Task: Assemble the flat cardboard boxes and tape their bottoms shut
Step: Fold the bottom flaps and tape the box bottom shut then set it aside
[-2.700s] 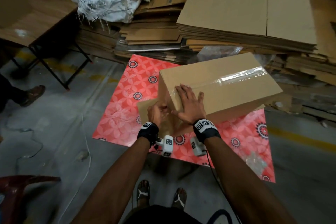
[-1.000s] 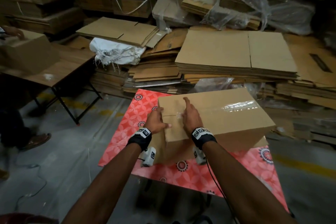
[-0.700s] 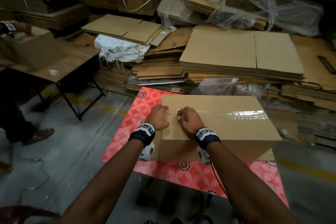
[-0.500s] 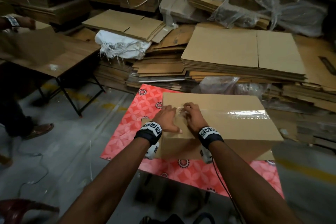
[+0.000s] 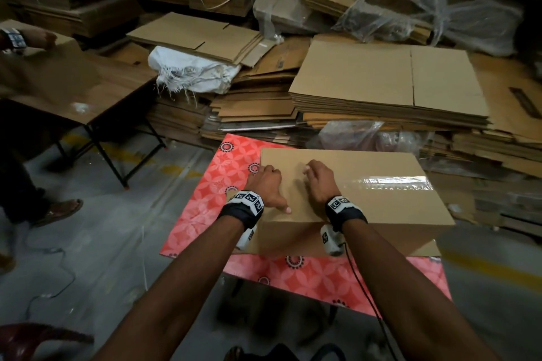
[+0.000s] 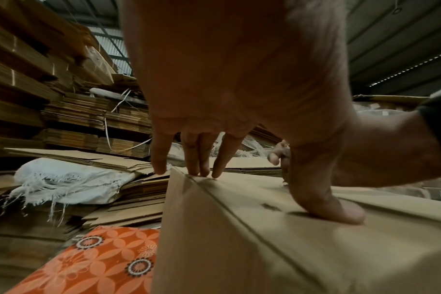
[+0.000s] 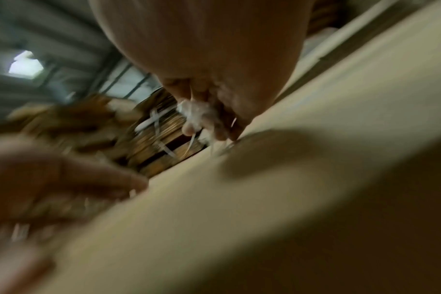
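On the red table [image 5: 205,214], both hands' fingers [image 6: 215,165] press straight onto the tape-striped brown box [image 5: 381,208].

- Your left hand [image 5: 265,186] rests on the left end of the cardboard box [image 5: 378,211], thumb stretched along its top.
- Your right hand [image 5: 321,182] sits curled on the top, beside the clear tape [image 5: 390,183].
- The box stands on the red patterned table [image 5: 205,199].

grey concrete floor [image 5: 96,243] showing yellow line; wooden folding table [image 5: 67,91] standing left; corrugated roof [image 6: 390,39] sitting overhead; dim light
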Available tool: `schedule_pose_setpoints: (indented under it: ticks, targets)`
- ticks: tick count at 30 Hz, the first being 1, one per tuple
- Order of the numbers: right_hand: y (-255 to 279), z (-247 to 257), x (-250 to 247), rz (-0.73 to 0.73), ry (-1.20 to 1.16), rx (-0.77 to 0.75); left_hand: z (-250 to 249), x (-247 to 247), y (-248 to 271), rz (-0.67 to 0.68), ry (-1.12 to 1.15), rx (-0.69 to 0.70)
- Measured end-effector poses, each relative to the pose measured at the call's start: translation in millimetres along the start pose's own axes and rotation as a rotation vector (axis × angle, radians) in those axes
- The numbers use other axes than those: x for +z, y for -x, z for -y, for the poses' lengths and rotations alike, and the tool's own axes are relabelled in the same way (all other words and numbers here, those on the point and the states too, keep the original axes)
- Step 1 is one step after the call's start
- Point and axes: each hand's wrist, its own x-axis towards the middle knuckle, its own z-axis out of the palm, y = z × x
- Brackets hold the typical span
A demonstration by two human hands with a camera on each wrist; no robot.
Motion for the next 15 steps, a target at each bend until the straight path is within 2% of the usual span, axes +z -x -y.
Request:
schedule_pose_setpoints:
  ticks: [1,3,8,11,14,15]
  targets:
    - [2,-2,1,0.027,0.101,-0.076,-2,-1,-1,0.002,-0.004,-0.006]
    - [5,-6,5,0.041,0.212,-0.115,-1,-4,-2,0.003,-0.001,-0.014]
    - [14,-4,-1,-0.122,0.033,0.012,2,-5,-3,0.01,0.014,-0.021]
    - [17,7,-3,-0.17,-0.079,0.123,-2,-5,-2,0.01,0.006,-0.033]
    - [15,12,-9,-0.21,0.071,0.219,-9,-10,-1,0.044,-0.02,-0.042]
    - [12,9,-13,-0.182,0.151,0.229,-11,-11,-2,0.056,-0.026,-0.04]
